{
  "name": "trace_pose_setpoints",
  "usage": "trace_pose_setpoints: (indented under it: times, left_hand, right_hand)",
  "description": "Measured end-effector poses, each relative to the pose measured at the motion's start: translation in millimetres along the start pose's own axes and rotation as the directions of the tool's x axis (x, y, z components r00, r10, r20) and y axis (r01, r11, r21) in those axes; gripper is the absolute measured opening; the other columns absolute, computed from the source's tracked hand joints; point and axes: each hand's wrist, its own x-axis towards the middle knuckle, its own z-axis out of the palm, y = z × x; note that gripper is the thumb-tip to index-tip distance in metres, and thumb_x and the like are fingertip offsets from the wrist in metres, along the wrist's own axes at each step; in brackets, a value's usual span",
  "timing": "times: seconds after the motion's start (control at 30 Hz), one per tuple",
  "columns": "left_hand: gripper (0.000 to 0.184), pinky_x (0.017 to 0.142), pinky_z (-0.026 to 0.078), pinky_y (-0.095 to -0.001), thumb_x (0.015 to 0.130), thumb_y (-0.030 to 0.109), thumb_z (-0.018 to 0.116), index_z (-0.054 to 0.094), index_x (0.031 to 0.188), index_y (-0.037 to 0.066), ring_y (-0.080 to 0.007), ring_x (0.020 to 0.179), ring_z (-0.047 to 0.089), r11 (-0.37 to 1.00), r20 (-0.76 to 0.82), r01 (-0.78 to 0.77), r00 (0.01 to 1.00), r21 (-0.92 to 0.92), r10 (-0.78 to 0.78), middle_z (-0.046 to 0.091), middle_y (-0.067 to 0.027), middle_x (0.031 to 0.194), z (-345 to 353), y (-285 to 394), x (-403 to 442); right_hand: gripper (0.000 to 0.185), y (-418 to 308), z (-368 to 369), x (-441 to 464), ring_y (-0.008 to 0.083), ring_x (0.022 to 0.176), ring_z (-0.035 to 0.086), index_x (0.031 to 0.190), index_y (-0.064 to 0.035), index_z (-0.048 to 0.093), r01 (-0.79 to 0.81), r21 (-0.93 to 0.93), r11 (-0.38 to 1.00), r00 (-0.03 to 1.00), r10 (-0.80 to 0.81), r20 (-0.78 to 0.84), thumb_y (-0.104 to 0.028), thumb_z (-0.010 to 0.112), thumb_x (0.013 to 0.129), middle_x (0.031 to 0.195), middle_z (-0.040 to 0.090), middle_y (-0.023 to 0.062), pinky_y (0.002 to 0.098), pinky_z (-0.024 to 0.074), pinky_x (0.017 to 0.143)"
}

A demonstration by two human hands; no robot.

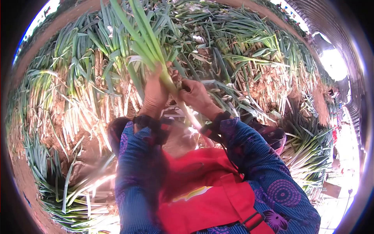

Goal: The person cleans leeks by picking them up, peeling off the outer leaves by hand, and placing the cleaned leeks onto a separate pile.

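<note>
A long green onion (166,80) slants across the middle of the view, its green leaves up and away and its pale stem running down toward my lap. My left hand (156,91) is wrapped round it just below where the leaves fan out. On the stem's right side, my right hand (196,97) is closed, thumb and fingertips pinched against the stalk. A small brownish, dry-looking bit shows by those fingertips; I cannot tell whether it is loose skin. The stem's lower end lies near my right wrist.
Thick rows of green onions (70,101) lie to the left and ahead, and another pile (269,84) lies at the right. More onions (307,156) rest beside my right knee. A red apron (210,202) covers my lap. A ribbed curved sheet (331,23) rises at the far right.
</note>
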Motion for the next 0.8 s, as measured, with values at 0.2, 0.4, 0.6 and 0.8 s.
trace_pose_setpoints:
  times: [0.2, 0.4, 0.6, 0.8]
  left_hand:
    - [0.048, 0.071, 0.045, -0.0390, 0.097, 0.051, 0.044, 0.053, 0.092, 0.004, -0.0202, 0.070, 0.049, 1.000, -0.164, -0.007, 0.987, -0.028, 0.002, 0.047, -0.0034, 0.073, 19, 21, -9]
    - [0.048, 0.059, 0.036, -0.0310, 0.093, 0.053, 0.049, 0.052, 0.090, 0.005, -0.0164, 0.062, 0.042, 0.986, -0.274, -0.027, 0.962, -0.162, -0.019, 0.045, -0.0026, 0.073, 11, 38, -6]
    - [0.041, 0.057, 0.033, -0.0301, 0.095, 0.045, 0.046, 0.053, 0.091, 0.004, -0.0147, 0.060, 0.040, 0.992, -0.203, -0.085, 0.977, -0.089, 0.065, 0.045, -0.0024, 0.074, -19, 48, 1]
    - [0.040, 0.058, 0.032, -0.0308, 0.094, 0.044, 0.044, 0.053, 0.091, 0.006, -0.0152, 0.061, 0.040, 0.995, -0.195, -0.095, 0.977, -0.042, 0.085, 0.046, -0.0027, 0.076, -35, 59, -1]
  right_hand:
    - [0.016, 12, 9, -8, 0.0092, 0.066, 0.056, 0.084, 0.0010, 0.060, -0.181, 0.445, 0.877, 0.976, 0.215, -0.027, -0.014, 0.057, 0.081, 0.073, 0.062, 0.0045, 0.0268, 0.0448, 0.056]
    - [0.013, 4, -2, -29, 0.0190, 0.070, 0.064, 0.092, -0.0014, 0.057, -0.190, 0.812, 0.552, 0.942, 0.335, -0.007, -0.011, 0.057, 0.083, 0.080, 0.063, 0.0087, 0.0309, 0.0527, 0.056]
    - [0.015, 63, -56, -54, 0.0233, 0.076, 0.067, 0.098, -0.0016, 0.057, -0.218, 0.842, 0.493, 0.874, 0.483, -0.056, -0.012, 0.056, 0.087, 0.087, 0.065, 0.0126, 0.0332, 0.0563, 0.058]
    - [0.016, 230, -182, -117, 0.0226, 0.073, 0.066, 0.089, -0.0066, 0.064, -0.001, 0.737, 0.676, 0.697, 0.529, -0.484, -0.019, 0.054, 0.086, 0.084, 0.067, 0.0115, 0.0352, 0.0569, 0.065]
